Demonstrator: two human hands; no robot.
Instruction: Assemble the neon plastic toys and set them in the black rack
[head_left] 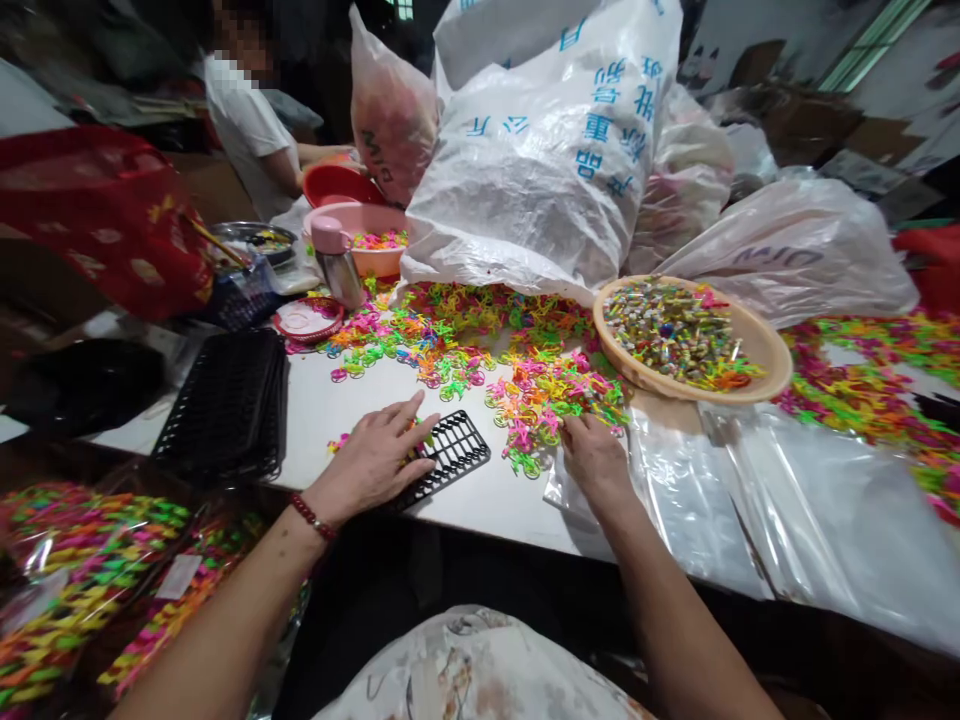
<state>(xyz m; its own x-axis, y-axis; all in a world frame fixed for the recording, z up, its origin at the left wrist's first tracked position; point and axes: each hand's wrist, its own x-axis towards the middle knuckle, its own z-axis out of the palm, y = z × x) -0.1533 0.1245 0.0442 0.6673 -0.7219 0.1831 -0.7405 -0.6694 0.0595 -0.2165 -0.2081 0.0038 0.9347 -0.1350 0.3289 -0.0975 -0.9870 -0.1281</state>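
My left hand (375,460) lies flat with fingers spread on a small black plastic grid tray (454,452) on the white table (330,400). A few coloured pieces peek out under that hand. My right hand (592,452) reaches into a heap of small neon plastic pieces (547,395), fingers curled into the heap; what they pinch is hidden. A round tan basin (765,345) filled with small multicoloured wrapped items stands just right of the heap.
A stack of black grid trays (225,405) sits at the left. Large white plastic bags (540,150) stand behind the heap, clear bags (750,490) lie at the right. Packed bags of coloured pieces (82,570) lie lower left. Another person (247,120) sits far left by pink bowls (367,235).
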